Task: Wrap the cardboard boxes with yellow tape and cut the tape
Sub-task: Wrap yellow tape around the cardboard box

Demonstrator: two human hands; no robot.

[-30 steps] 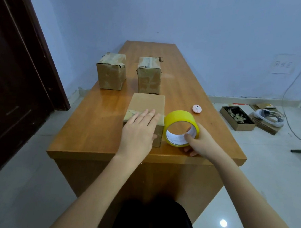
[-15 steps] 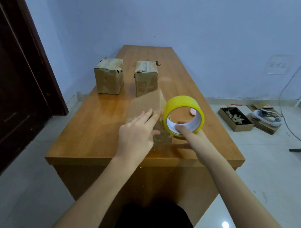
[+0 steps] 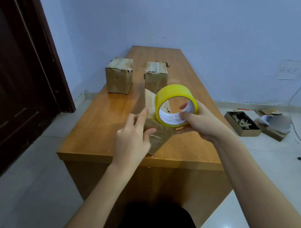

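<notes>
Tape roll [image 3: 175,105] gripped in the right hand [image 3: 200,123] could twist, I'd guess, as the left hand [image 3: 134,140] merely pinches the tilted box [image 3: 155,133] mid-frame.

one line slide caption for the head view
Left hand tilts a box while right hand holds the tape.

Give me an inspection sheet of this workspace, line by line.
Surface: wooden table, glossy top.
Job's things: yellow tape roll held up; tilted box raised off the table; two more boxes, left box and right box, stand at the far end.
Clutter: tray of scraps and flattened cardboard on the floor.
Hands: left hand holds the tilted box; right hand grips the roll, thumb inside the core.
Cables: cable runs down the wall.
Surroundings: blue wall, dark door, tiled floor.
</notes>
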